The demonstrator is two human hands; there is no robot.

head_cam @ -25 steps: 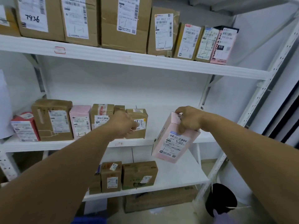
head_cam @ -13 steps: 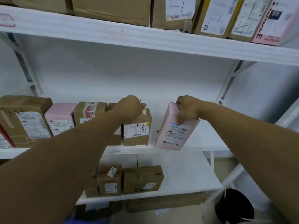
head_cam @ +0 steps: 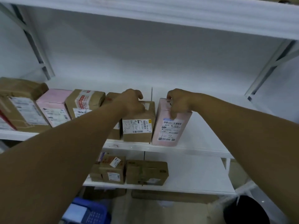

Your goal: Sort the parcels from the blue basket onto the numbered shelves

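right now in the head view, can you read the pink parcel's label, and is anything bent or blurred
Head view: dim, flat, bluish light, no glare; the handwritten 1-2 reads on the pink parcel and on the brown parcel beside it, fine print too soft; the wide lens bows the upper shelf edge; the blue basket at the bottom is blurred.
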